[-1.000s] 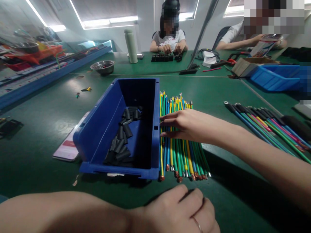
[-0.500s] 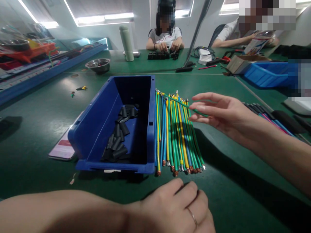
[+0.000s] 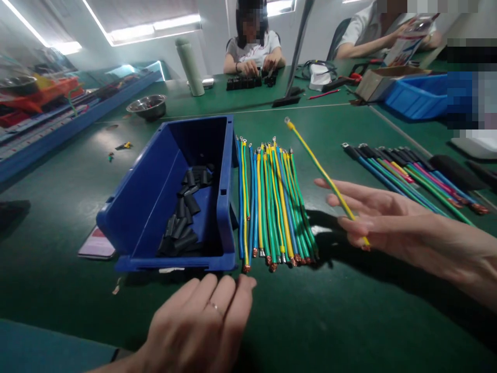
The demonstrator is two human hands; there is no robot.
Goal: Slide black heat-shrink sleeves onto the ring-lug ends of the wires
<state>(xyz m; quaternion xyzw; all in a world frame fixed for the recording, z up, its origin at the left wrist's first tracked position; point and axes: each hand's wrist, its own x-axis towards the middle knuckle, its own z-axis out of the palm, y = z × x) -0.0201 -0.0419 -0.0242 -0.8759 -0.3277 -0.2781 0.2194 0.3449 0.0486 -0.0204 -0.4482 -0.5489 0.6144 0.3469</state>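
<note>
In my right hand [image 3: 388, 223] a yellow-green cable [image 3: 316, 160] is pinched near its copper end, its ring terminal pointing up and away from me. My left hand [image 3: 202, 311], wearing a ring, is closed just in front of the bin, fingers curled and tips hidden; whatever they may hold does not show. A blue plastic bin [image 3: 227, 207] stands tilted toward me with short black sleeves [image 3: 182, 220] inside. Along its right side lies a row of green, yellow and blue cables [image 3: 272, 207] with ring terminals at the far ends.
Right of my hand lie cables with black-sleeved ends [image 3: 399, 171]. A phone [image 3: 96, 243] is partly under the bin's left side. Farther back are a metal bowl [image 3: 149, 107], a green bottle [image 3: 189, 67], a lamp stand [image 3: 297, 52], a light blue bin [image 3: 419, 96] and two co-workers.
My right hand has moved right and nearer, lifting the yellow-green cable away from the row. My left hand has shifted left toward the bin's front edge. The camera view has turned slightly.
</note>
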